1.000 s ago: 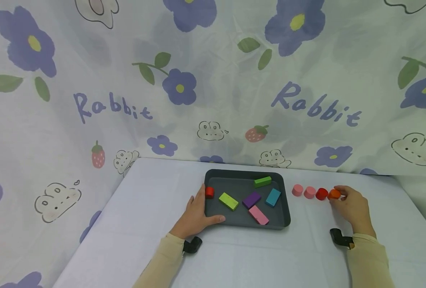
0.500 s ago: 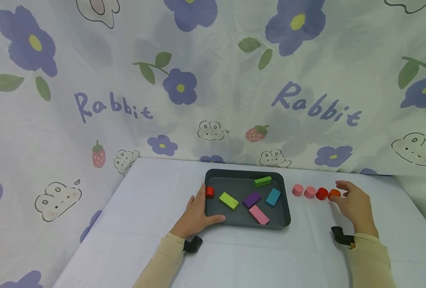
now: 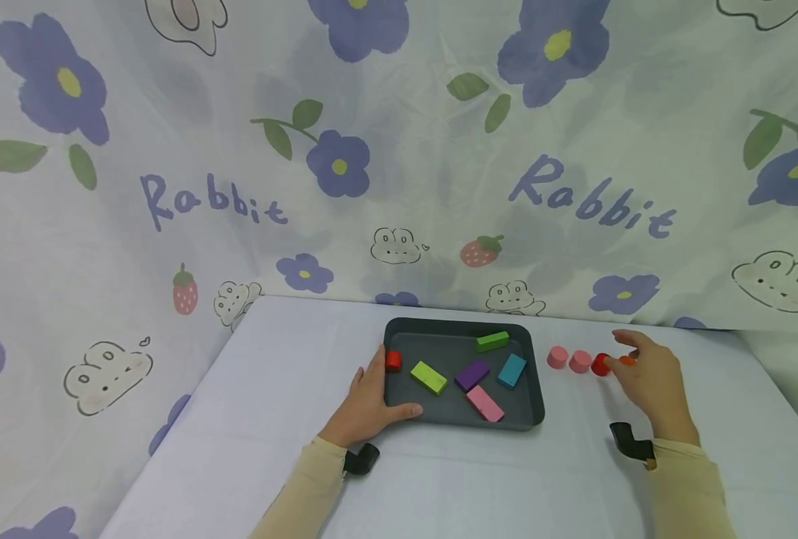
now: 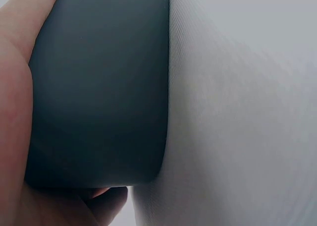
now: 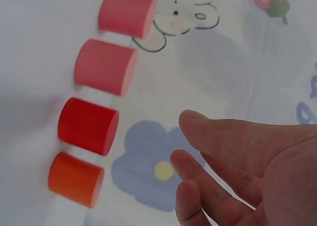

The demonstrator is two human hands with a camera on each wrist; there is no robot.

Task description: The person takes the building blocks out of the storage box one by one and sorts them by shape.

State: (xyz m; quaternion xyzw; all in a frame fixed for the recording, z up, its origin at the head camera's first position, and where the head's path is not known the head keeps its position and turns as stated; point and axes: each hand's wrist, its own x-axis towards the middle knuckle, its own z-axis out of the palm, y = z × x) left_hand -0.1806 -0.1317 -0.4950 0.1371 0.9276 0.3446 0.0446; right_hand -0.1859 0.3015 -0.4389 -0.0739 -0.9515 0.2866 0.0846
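Note:
My left hand (image 3: 358, 408) holds the near left corner of a dark grey tray (image 3: 439, 337), its thumb over the front rim and the fingers along the left side. In the left wrist view, the tray's outer wall (image 4: 99, 87) fills the space beside the thumb. To the right of the tray, two pink cylinders, a red cylinder (image 5: 88, 126) and an orange cylinder (image 5: 76, 179) stand in a row. Over the red and orange ones my right hand (image 3: 656, 382) hovers, thumb and fingers apart with nothing between them. The right wrist view shows a gap between its fingertips and the cylinders.
Inside the tray lie a red block (image 3: 393, 361) and several rectangular blocks, including a lime block (image 3: 429, 377), purple block (image 3: 471, 374) and pink block (image 3: 484, 403). A white cloth covers the table (image 3: 507, 486); a printed curtain (image 3: 433, 150) hangs behind.
The right hand has let go of the orange cylinder, spread its fingers, and shifted left and slightly up over the red one. The left hand and tray have stayed put.

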